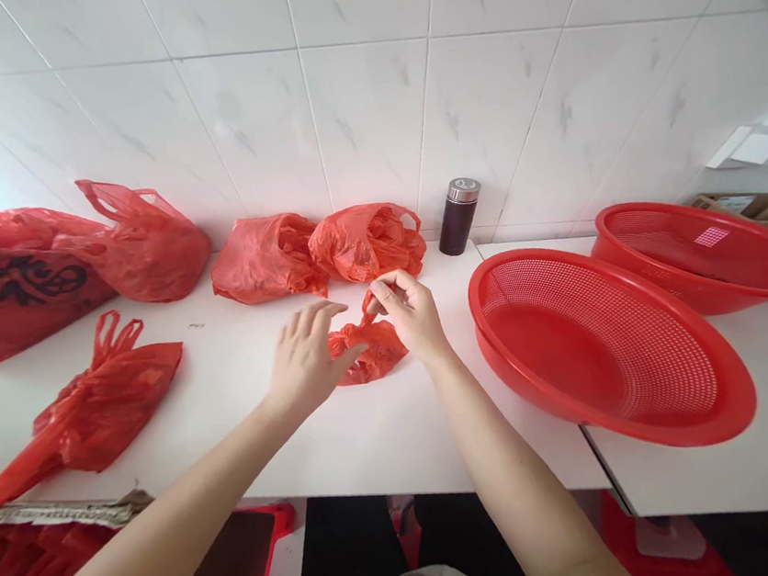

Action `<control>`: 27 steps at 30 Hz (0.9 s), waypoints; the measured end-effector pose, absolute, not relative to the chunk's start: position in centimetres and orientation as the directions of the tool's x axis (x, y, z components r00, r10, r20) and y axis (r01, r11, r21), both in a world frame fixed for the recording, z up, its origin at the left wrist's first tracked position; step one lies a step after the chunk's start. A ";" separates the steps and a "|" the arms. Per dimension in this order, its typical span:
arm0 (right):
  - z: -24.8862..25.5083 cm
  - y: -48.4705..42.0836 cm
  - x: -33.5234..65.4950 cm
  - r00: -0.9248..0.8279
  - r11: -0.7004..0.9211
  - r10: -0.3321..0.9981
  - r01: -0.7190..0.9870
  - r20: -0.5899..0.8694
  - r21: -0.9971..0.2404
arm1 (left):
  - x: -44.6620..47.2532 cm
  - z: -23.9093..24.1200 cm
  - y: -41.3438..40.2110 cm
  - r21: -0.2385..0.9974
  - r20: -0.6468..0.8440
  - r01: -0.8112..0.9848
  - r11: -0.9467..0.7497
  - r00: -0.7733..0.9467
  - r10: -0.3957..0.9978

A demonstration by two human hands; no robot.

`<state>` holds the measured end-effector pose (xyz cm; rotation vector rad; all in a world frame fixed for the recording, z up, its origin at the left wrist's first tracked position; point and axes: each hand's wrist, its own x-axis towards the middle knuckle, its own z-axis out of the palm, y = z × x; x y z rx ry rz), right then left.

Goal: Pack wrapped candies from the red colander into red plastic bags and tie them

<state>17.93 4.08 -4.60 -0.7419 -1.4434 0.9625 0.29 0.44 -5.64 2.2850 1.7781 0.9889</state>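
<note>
Red crumpled plastic bag (385,348) lies on white flat surface (387,440), twelve o'clock from wearer. Right hand (413,314): fingers narrow, pinching bag's twisted upper end (366,309). Left hand (302,351): fingers wide, holding nothing; thumb overlaps bag, contact unclear. Best, probably: keep pinch light, thin film could tear; bring left fingers in from nine o'clock, steady bag just below pinch. Large round red perforated plastic basket (665,321) stands apart, bag's three o'clock.
</note>
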 end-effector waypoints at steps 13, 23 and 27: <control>-11.1 4.5 17.0 -0.153 0.312 0.949 0.352 0.275 -0.882 | 1.0 -5.3 0.5 0.856 0.122 0.508 -0.091 -0.026 0.992; -15.8 4.8 17.2 -0.077 0.207 0.978 0.318 0.193 -0.925 | -6.2 -4.0 -0.5 0.927 -0.003 0.369 0.072 -0.186 0.983; -16.8 4.4 17.5 -0.088 0.196 0.980 0.331 0.176 -0.923 | -11.5 -3.9 -1.4 0.762 0.059 0.629 0.154 -0.305 0.951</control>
